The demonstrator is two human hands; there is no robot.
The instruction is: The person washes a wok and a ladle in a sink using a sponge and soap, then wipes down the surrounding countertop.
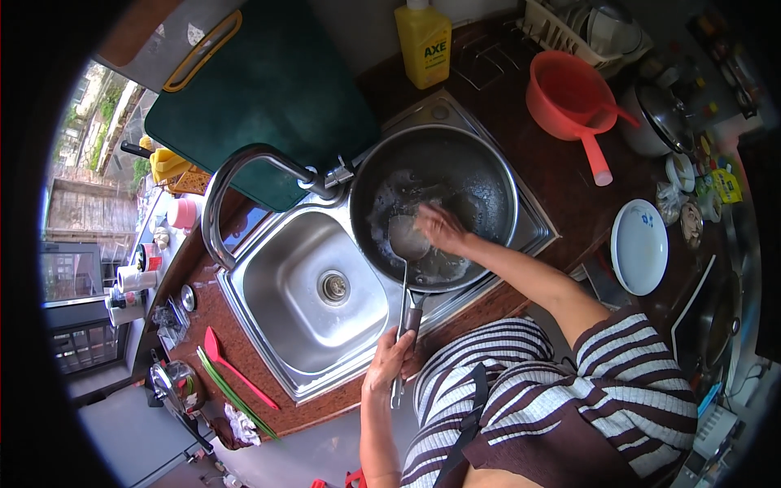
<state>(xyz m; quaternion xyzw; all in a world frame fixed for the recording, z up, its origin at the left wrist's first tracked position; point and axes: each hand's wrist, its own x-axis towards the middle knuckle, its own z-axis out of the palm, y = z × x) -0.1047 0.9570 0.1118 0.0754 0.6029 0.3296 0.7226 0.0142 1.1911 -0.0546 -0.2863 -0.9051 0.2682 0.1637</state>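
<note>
A dark wok (482, 177) with shallow sudsy water in it rests over the right part of the steel sink unit. My left hand (390, 357) is closed around the metal handle of a ladle (410, 239), beside the wok's dark handle (412, 320); whether it grips that handle too is hard to tell. The ladle's bowl lies inside the wok. My right hand (440, 228) is over the wok, at the right of the ladle's bowl, blurred, with its fingers bent. Something small and pale may be under its fingers, but I cannot make it out.
Left of the wok are the steel sink basin (305, 268) and a curved faucet (223, 183). A green cutting board (262, 97) stands behind. Yellow detergent bottle (424, 46), red strainer or dipper (570, 97) and white plate (639, 247) lie around; a red spatula (238, 369) is near scallions (229, 390).
</note>
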